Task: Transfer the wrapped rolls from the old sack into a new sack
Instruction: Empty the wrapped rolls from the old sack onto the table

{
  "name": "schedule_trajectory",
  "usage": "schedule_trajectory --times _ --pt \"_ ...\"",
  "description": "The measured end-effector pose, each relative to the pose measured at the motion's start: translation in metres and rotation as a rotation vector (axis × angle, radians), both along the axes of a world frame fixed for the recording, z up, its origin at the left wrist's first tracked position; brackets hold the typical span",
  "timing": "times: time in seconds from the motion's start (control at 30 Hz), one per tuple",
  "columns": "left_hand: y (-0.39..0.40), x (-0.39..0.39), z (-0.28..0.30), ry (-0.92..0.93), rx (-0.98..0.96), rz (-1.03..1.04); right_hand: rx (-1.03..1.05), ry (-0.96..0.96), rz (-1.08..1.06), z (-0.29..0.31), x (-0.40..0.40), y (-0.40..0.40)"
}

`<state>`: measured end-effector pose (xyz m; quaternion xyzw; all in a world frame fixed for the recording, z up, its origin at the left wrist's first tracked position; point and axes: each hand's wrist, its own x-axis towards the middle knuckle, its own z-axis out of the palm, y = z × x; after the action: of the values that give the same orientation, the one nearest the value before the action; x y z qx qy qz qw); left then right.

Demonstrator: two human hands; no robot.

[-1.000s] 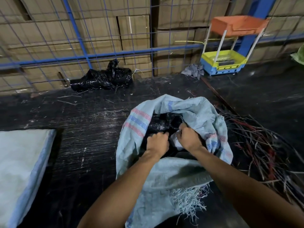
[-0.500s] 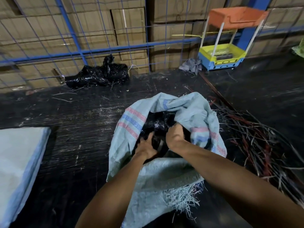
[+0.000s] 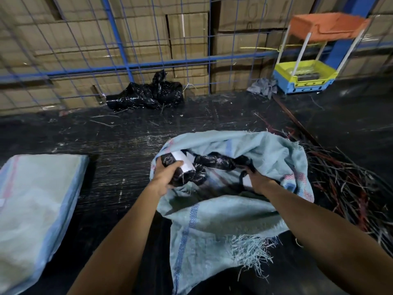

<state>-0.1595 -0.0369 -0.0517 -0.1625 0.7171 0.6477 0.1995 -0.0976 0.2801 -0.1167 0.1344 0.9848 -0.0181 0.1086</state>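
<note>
Dark bench: left hand grips a wrapped roll, right hand pinches the old sack; best lift it clear of the frayed mouth.

Rolls at the mouth of the old sack, new sack waiting flat.

The old sack, pale blue woven with blue and red stripes and a frayed near edge, lies slumped with its mouth gaping away from me. At the mouth's left edge my left hand grips one wrapped roll, glossy black plastic with a white label, tilted up and out over the rim. A second black wrapped roll lies just right of it inside the mouth, and my right hand reaches into the mouth's right side, fingers hidden. Well left of the old sack, the new sack lies flat and folded.
</note>
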Motion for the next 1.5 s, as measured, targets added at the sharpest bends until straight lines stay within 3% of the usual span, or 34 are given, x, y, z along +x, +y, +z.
schedule_trajectory --times 0.03,0.1,0.2,0.3,0.5,0.57,0.63,0.8,0.93,1.03,1.1,1.2,1.33,1.43,1.5 --pt "-0.009 -0.002 0.004 -0.03 0.016 0.02 -0.019 0.068 -0.097 -0.013 -0.002 0.007" --pt "-0.027 -0.007 0.012 -0.111 0.048 -0.033 -0.134 0.005 -0.148 -0.004 0.002 0.005" --pt "-0.037 -0.009 0.025 -0.222 0.145 -0.247 -0.332 -0.16 -0.037 0.047 0.0 -0.039" --pt "-0.041 -0.009 0.043 -0.187 0.295 -0.413 -0.611 -0.085 0.004 0.094 -0.011 -0.087" --pt "-0.116 -0.007 0.059 -0.065 0.648 -0.295 -1.185 0.023 -0.084 0.129 -0.024 -0.141" --pt "-0.148 -0.005 0.047 -0.059 0.679 -0.215 -1.353 0.009 -0.113 0.132 -0.032 -0.162" --pt "-0.177 -0.008 0.026 -0.049 0.584 -0.113 -1.469 -0.072 -0.129 0.138 -0.034 -0.195" --pt "-0.229 0.001 -0.02 -0.006 -0.081 0.049 -1.245 -0.21 0.002 0.14 -0.023 -0.301" --pt "-0.256 0.005 -0.064 0.143 -0.198 0.008 -0.885 -0.171 -0.054 0.085 -0.043 -0.357" --pt "-0.272 0.006 -0.093 0.252 -0.398 -0.093 -0.606 -0.076 -0.107 0.051 -0.051 -0.369" --pt "-0.271 0.003 -0.104 0.332 -0.485 -0.183 -0.422 -0.049 -0.043 0.033 -0.051 -0.37" --pt "-0.255 0.001 -0.102 0.437 -0.507 -0.206 -0.223 -0.162 0.089 0.017 -0.05 -0.371" --pt "-0.235 -0.012 -0.107 0.522 -0.595 -0.34 -0.254 -0.216 0.155 0.044 -0.064 -0.368" --pt "-0.221 -0.033 -0.098 0.456 -0.688 -0.368 -0.525 -0.049 0.105 0.089 -0.067 -0.343" --pt "-0.204 -0.042 -0.081 0.506 -0.783 -0.336 -0.55 0.093 0.078 0.11 -0.063 -0.314"
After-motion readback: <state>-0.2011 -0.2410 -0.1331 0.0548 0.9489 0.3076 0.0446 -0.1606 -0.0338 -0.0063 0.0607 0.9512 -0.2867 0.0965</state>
